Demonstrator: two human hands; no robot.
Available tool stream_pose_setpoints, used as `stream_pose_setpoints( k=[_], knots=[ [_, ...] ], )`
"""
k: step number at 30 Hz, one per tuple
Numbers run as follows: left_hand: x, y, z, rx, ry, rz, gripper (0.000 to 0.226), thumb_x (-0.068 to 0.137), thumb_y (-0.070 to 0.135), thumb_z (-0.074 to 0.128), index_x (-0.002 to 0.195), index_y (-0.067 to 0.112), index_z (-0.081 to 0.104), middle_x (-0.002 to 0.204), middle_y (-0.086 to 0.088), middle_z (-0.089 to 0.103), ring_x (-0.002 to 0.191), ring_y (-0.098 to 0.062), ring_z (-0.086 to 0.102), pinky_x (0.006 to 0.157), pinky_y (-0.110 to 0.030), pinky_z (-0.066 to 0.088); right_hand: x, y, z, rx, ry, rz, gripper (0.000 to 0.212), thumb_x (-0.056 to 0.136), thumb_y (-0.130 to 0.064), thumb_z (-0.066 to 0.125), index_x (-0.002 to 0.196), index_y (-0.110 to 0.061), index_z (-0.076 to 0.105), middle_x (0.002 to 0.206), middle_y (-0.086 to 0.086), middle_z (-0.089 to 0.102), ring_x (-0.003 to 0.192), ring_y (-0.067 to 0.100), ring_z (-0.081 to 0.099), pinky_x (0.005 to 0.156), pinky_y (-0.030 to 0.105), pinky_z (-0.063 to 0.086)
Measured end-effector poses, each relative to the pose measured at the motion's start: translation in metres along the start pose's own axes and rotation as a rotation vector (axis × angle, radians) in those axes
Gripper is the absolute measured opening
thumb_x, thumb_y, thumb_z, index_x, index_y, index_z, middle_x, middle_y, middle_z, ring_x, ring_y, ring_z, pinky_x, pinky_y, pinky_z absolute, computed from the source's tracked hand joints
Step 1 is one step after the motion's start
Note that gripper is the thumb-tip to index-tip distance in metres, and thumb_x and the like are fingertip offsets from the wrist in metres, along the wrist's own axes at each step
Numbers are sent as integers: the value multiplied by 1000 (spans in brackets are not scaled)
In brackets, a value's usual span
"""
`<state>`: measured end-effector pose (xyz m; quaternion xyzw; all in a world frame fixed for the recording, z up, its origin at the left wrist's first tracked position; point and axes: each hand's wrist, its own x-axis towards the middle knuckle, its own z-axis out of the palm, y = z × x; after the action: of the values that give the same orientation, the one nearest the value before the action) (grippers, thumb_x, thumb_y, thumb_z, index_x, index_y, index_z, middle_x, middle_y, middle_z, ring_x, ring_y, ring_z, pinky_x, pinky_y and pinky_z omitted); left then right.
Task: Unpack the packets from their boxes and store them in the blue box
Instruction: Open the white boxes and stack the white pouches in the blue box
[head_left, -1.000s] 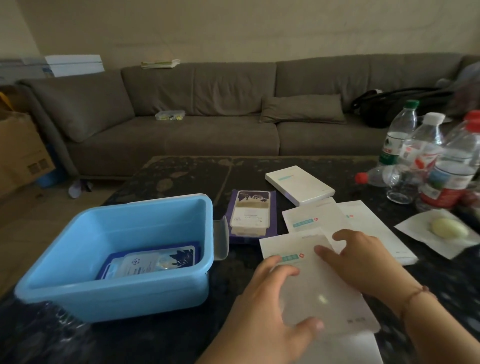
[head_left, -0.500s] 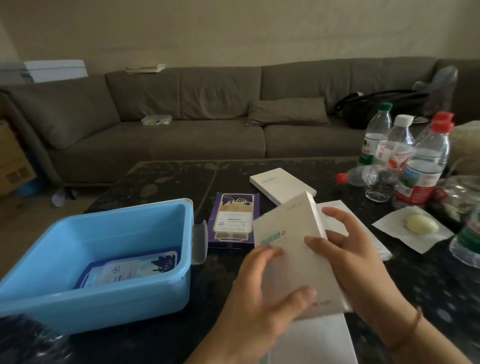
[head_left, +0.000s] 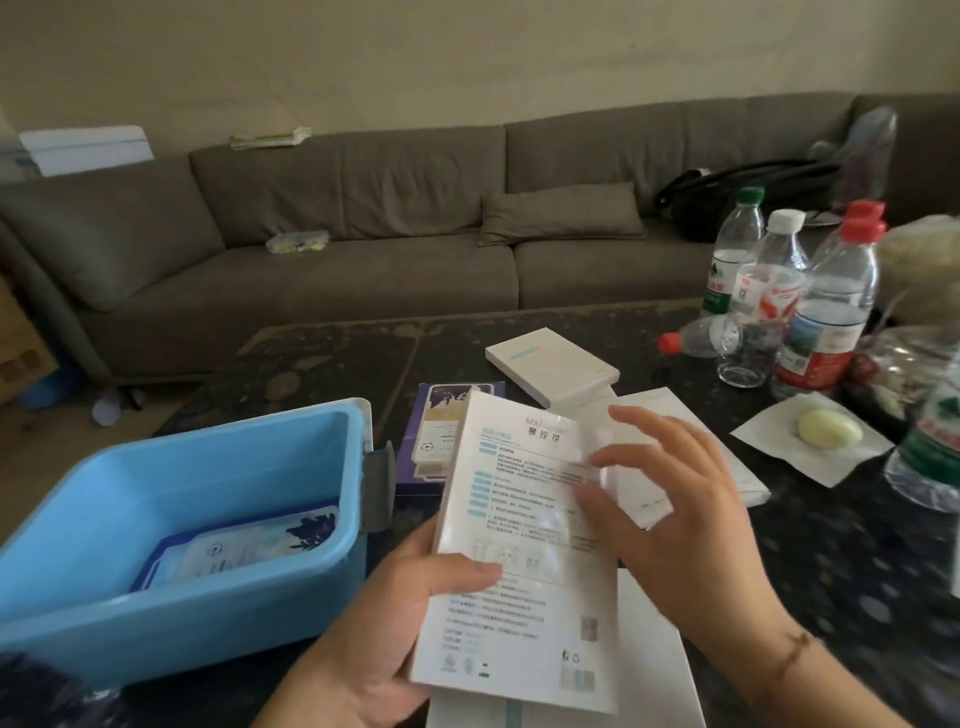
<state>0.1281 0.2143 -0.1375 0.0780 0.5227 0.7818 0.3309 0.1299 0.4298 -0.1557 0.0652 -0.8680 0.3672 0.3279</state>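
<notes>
My left hand (head_left: 384, 629) grips a flat white box (head_left: 519, 561) by its left edge, thumb across the printed back that faces me. My right hand (head_left: 675, 519) hovers at the box's upper right edge with fingers spread and relaxed. The blue box (head_left: 104, 603) stands at the left of the dark table, with a blue and white packet (head_left: 239, 551) lying flat inside. A purple box (head_left: 447, 431) lies behind the held box. Another white box (head_left: 556, 364) rests further back. White packets (head_left: 691, 447) lie on the table to the right, partly hidden by my right hand.
Several water bottles (head_left: 831, 312) stand at the right rear of the table, one lying on its side. A pale egg-shaped item sits on a white napkin (head_left: 815, 441). More white sheets (head_left: 654, 686) lie under the held box. A grey sofa (head_left: 363, 249) runs behind the table.
The white box was lifted off the table and turned over, so its printed back now faces me. My left hand took hold of its left edge, and my right hand let go.
</notes>
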Motion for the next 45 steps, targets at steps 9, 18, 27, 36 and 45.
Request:
stream_pose_setpoints(
  k=[9,18,27,36,45],
  knots=[
    [-9,5,2,80,-16,-36,41,66,3,60,91,29,78,109,-14,75,99,-32,72,75,-42,57,5,-5,2,158,37,19,24,75,-49,67,92,-33,72,113,-32,61,113,-1,56,84,37,57],
    [-12,8,2,208,-44,-63,47,72,7,61,102,40,72,118,-9,72,110,-30,68,95,-50,49,0,-6,10,-68,92,-161,15,89,-28,60,87,-20,72,114,-11,64,99,14,61,78,42,55],
    [-14,8,-8,188,-15,-157,54,68,4,66,116,29,65,117,-14,72,109,-34,68,97,-53,47,4,-17,7,-59,-21,101,20,96,-13,46,84,-28,50,90,-20,58,81,10,56,69,38,50],
    [-19,9,-31,75,-300,-233,63,80,-2,67,136,22,52,139,-19,57,132,-40,50,108,-50,40,27,-21,-29,288,-337,505,27,103,-22,42,85,-12,60,66,-4,68,53,5,56,51,20,47],
    [-18,3,-50,92,-439,-208,63,91,0,56,148,21,37,150,-18,44,142,-40,35,119,-52,25,23,-3,-37,933,-781,720,21,94,-22,57,80,-9,67,83,18,67,64,21,66,49,21,47]
  ],
)
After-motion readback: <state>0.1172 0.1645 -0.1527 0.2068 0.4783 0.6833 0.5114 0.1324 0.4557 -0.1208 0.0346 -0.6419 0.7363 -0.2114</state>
